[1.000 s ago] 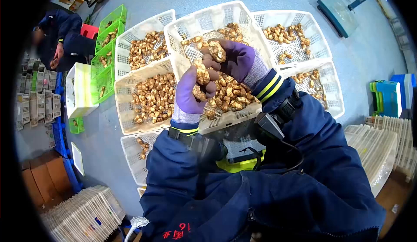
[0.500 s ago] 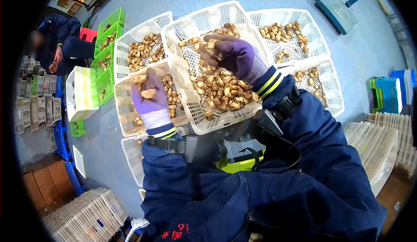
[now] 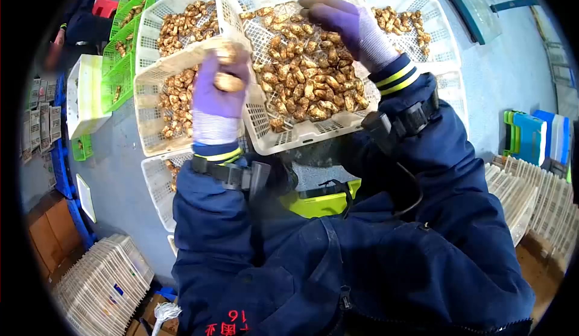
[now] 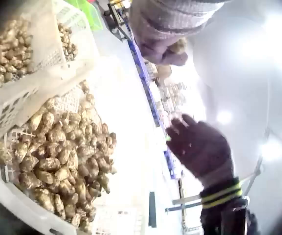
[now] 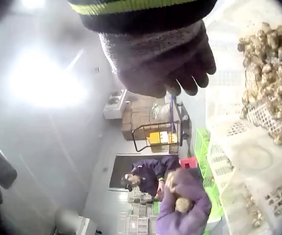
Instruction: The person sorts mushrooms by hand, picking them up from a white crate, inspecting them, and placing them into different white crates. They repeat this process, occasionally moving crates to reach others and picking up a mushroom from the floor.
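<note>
The left hand (image 3: 220,95), in a purple glove, grips brown-and-white mushroom-like pieces (image 3: 229,82) above the rim between the left crate and the middle crate. In the left wrist view the left hand (image 4: 168,29) shows one piece (image 4: 178,46) at its fingers. The right hand (image 3: 356,28) is above the upper right of the middle crate (image 3: 301,145), with fingers extended and nothing visible in it. Spread fingers of the right hand (image 5: 160,63) show in the right wrist view. Below the hands lies a heap of pieces (image 3: 307,83) in the middle crate.
More white crates (image 3: 145,119) with pieces stand left and right of the middle one. Green baskets (image 3: 120,59) and a white box (image 3: 87,95) are farther left. Another person (image 5: 150,174) is at the far left. Stacked crates (image 3: 108,282) and a scale (image 3: 470,13) flank the area.
The left hand moved left from the middle crate with its pieces, then slightly up and right. The right hand's fingers straightened, and the piece it held is no longer seen there. The head view shifted.
</note>
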Demonstrator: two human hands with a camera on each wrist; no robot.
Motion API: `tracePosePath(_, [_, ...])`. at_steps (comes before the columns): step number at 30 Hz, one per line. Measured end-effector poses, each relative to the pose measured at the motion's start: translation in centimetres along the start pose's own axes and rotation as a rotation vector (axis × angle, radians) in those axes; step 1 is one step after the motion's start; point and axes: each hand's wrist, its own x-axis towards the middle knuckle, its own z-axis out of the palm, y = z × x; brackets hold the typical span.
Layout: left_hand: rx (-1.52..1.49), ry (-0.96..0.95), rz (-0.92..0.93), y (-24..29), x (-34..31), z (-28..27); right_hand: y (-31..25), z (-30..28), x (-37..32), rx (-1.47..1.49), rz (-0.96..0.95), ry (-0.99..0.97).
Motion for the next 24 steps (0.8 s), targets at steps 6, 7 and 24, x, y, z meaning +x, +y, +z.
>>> tracePosePath(6, [-0.235, 0.255, 0.183, 3.8, -0.4, -2.8, 1.0, 0.9, -2.9, -0.06, 0.741, -0.629])
tracePosePath(7, [-0.062, 0.216, 0.156, 2.0, -0.7, -1.7, 0.7, 2.0, -3.3, -0.118, 0.72, -0.739])
tracePosePath(24, [1.055, -0.041, 0.059, 1.0, -1.5, 2.0, -0.4, 6.7, -2.8, 0.582, 1.059, -0.605])
